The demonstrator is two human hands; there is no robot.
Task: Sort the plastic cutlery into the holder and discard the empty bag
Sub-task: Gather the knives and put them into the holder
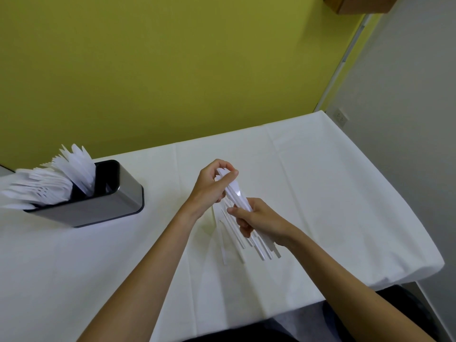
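Both hands grip one bundle of white plastic spoons (237, 195) above the middle of the table. My left hand (209, 186) pinches the bowl ends at the top. My right hand (259, 219) wraps the handles lower down, and the handle tips (264, 251) fan out below it. Under the hands, a few loose white handles (225, 236) lie on the cloth. The grey metal cutlery holder (108, 206) stands at the left; white forks (37, 190) and knives (76, 166) fill two of its compartments, and its right compartment (108, 177) looks dark. No bag is visible.
A white cloth covers the table (320, 181), whose right edge drops off near a grey wall. A yellow-green wall (172, 70) runs behind the table. A wall socket (341, 117) sits at the far right corner.
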